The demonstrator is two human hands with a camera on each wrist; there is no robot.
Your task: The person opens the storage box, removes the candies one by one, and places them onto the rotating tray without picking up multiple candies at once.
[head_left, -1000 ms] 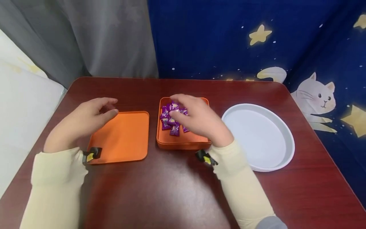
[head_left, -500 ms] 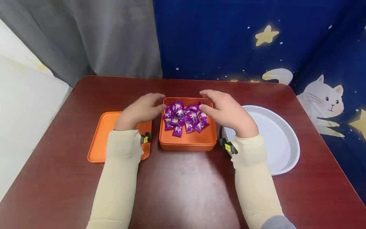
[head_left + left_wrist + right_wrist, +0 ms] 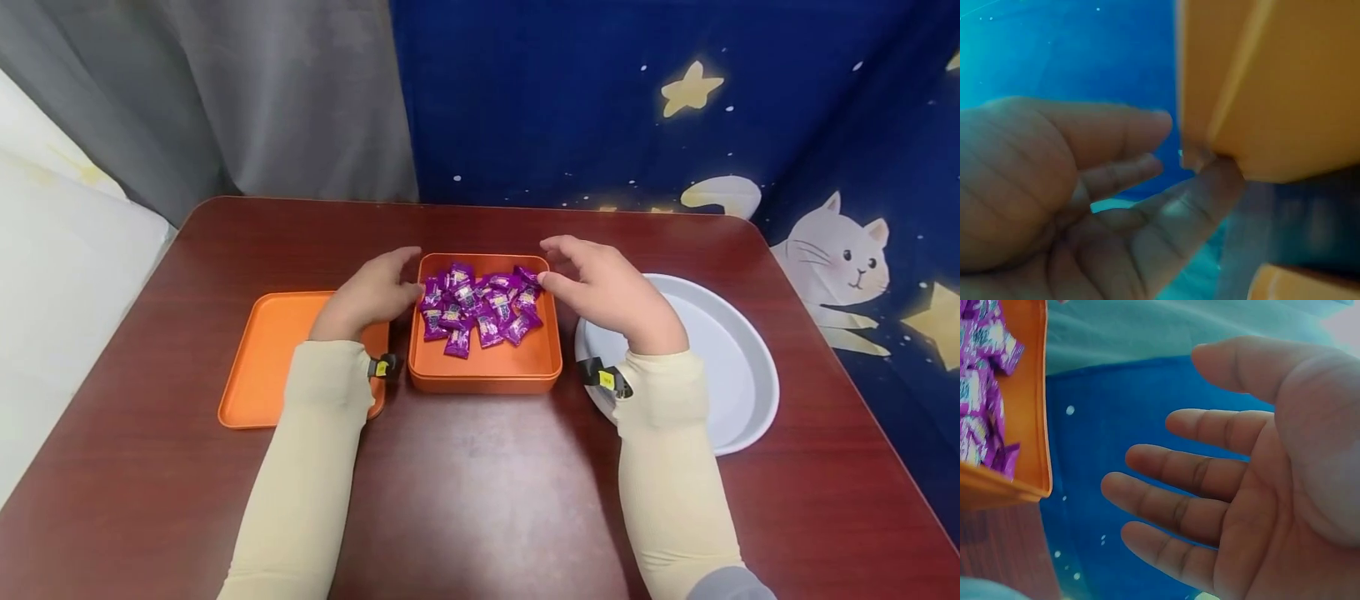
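Observation:
An orange box [image 3: 486,365] holds several purple wrapped candies [image 3: 457,343], piled mostly toward its back. At its left side is my left hand [image 3: 369,293], fingers extended and only loosely bent; in the left wrist view one fingertip meets the edge of the orange box [image 3: 1297,81], though I cannot tell how firmly. My right hand [image 3: 611,292] hovers by the box's right side with spread fingers. The right wrist view shows a gap between those fingers [image 3: 1160,500] and the box wall [image 3: 1038,394], with nothing held.
Under the left wrist lies a flat orange lid or tray [image 3: 258,367], partly covered by the arm. To the right stands a round white tray [image 3: 761,375], partly behind my right forearm. Everything rests on a dark red-brown table [image 3: 480,483], with curtains behind it.
My left hand has moved right, from over the orange lid to the box's left side. The right hand has moved right, from over the candies to beside the box.

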